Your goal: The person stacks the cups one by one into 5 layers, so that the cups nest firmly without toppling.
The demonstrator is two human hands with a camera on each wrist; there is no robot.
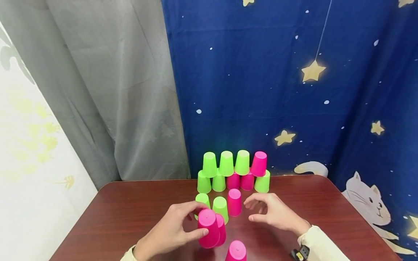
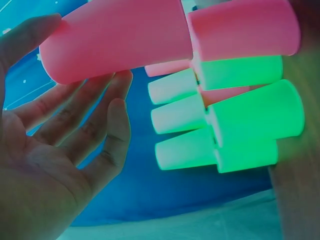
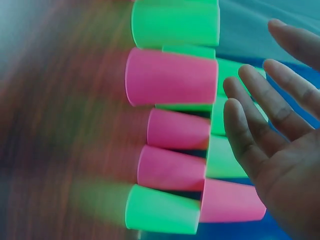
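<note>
Upside-down pink cup (image 1: 211, 225) at 6 o'clock in head view, gripped between thumb and fingers of left hand (image 1: 173, 227). Second pink cup (image 1: 222, 232) just behind, partly hidden. Loose pink cup (image 1: 237, 251) at 4 o'clock from held one. Right hand (image 1: 275, 213) near 3 o'clock, fingers relaxed, apart. Two-tier green-and-pink stack (image 1: 226, 164) at 1 o'clock, on brown table (image 1: 130, 206).

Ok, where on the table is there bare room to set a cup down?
Bare table lies between the left hand and the left edge, and between the right hand and the right edge. Crowded: the middle, with the two-tier cup wall at the back, three cups before it, and the left hand's pink cup.
</note>
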